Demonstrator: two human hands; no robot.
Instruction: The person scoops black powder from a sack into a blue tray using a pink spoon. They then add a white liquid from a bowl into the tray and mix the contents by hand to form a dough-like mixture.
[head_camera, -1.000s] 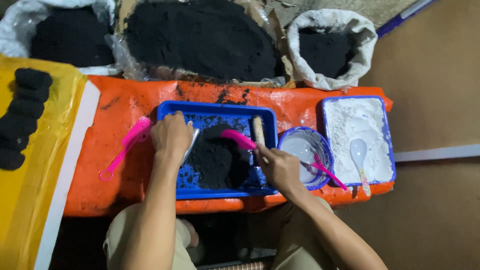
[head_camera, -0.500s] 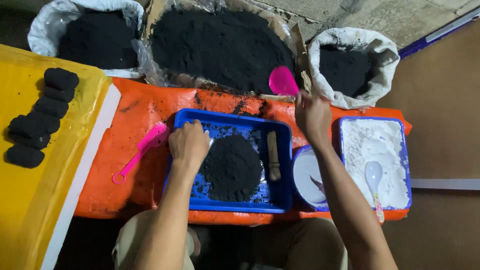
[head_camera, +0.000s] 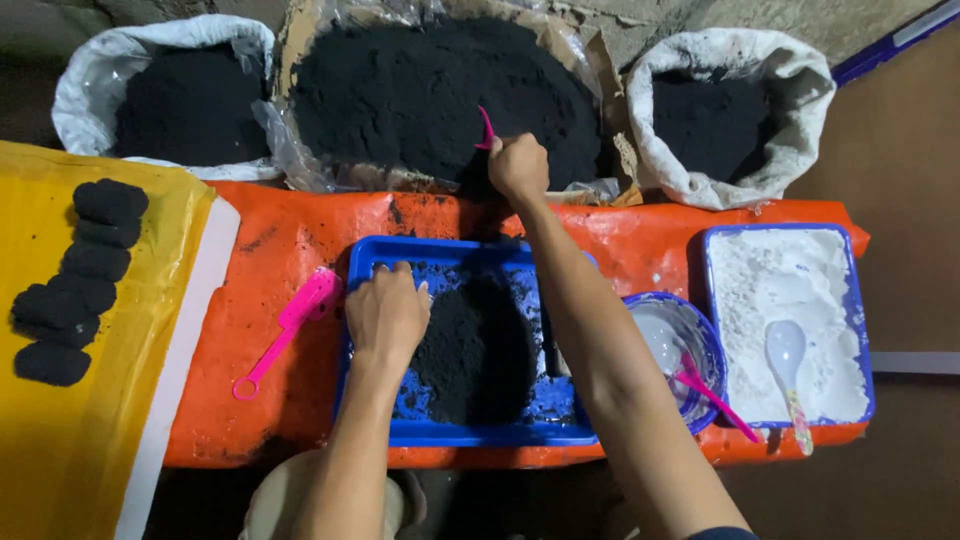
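Pink scoop (head_camera: 485, 128) dipped into the middle sack of black powder (head_camera: 440, 90).
The right hand (head_camera: 517, 166) is stretched forward, fisted around the handle, scoop upright; the left hand (head_camera: 386, 315) is laid curled on the blue tray (head_camera: 365, 262).

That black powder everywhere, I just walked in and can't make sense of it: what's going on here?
A person's right hand pushes a pink scoop into the big middle sack of black powder. The left hand rests on the blue tray, which holds a heap of the same powder. Formed black lumps sit in a row on the yellow sheet.
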